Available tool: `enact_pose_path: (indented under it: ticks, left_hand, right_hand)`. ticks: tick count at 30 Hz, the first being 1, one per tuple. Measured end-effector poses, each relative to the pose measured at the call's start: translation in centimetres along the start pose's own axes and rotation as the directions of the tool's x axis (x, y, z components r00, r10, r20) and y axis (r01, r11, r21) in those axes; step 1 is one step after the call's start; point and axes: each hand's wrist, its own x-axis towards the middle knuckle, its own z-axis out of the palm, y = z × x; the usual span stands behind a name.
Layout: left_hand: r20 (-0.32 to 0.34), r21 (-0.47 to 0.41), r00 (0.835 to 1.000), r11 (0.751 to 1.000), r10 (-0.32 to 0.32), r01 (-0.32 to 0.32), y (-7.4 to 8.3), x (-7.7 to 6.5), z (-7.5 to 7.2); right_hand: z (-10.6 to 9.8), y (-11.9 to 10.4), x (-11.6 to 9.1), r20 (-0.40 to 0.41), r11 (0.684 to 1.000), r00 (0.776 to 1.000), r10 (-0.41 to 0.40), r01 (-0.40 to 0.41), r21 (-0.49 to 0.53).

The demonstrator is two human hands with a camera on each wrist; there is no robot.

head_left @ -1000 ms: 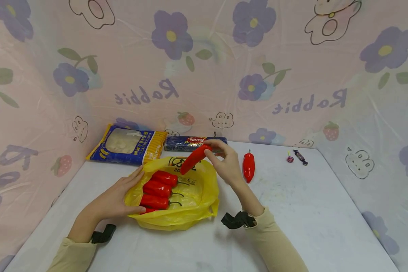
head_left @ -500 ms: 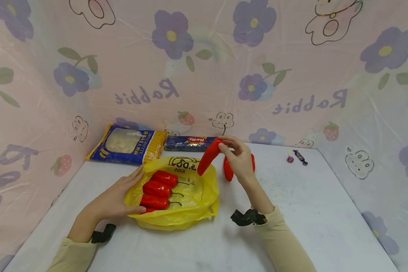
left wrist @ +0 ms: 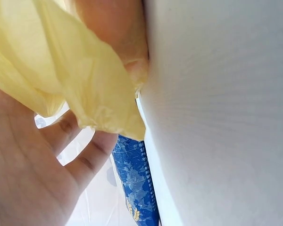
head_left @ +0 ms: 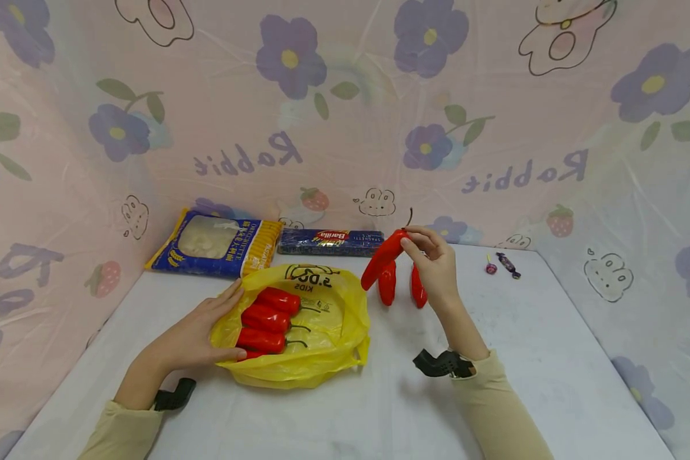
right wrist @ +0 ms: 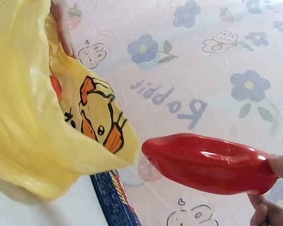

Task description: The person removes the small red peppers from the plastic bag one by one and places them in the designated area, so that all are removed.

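In the head view, my right hand (head_left: 437, 262) pinches a glossy red chili pepper (head_left: 384, 259) near its stem end, holding it up just right of the yellow plastic bag (head_left: 299, 374). Its tip slants down toward the bag. In the right wrist view the held chili pepper (right wrist: 210, 164) lies almost level, apart from the bag. My left hand (head_left: 192, 335) holds the bag's left side, thumb at the front rim and fingers along the far rim. Several red chili peppers (head_left: 266, 317) lie inside. Behind the held one, two more chili peppers (head_left: 387, 287) are on the table, partly hidden.
At the back left lies a blue and yellow pasta bag (head_left: 207, 246); a dark blue Barilla spaghetti pack (head_left: 330, 243) is beside it. A lollipop (head_left: 490, 266) and a wrapped candy (head_left: 508, 265) are at the back right. Patterned curtain surrounds the white table (head_left: 523, 370).
My right hand has carried the chili pepper rightward from over the bag, to beyond its right rim. A table pepper behind it came into view. My left hand stays put.
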Motion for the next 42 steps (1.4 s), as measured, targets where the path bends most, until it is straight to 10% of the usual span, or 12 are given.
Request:
enact_pose_path:
  ticks: [12, 23, 42]
  left_hand:
    - [0.004, -0.001, 1.000, 1.000, -0.004, 0.004, 0.1, 0.0, -0.1]
    - [0.004, -0.001, 1.000, 1.000, -0.006, 0.006, 0.1, 0.0, 0.0]
    - [-0.001, 0.002, 1.000, 1.000, 0.006, -0.006, -0.2, 0.0, 0.2]
  right_hand:
    - [-3.6, 0.9, 0.8, -0.046, 0.998, 0.998, 0.042, -0.040, 0.040]
    - [-7.2, 3.2, 1.2, -0.067, 0.969, 0.980, 0.187, -0.195, -0.151]
    - [-12.0, 8.9, 2.6, -0.117, 0.819, 0.917, 0.382, -0.395, -0.416]
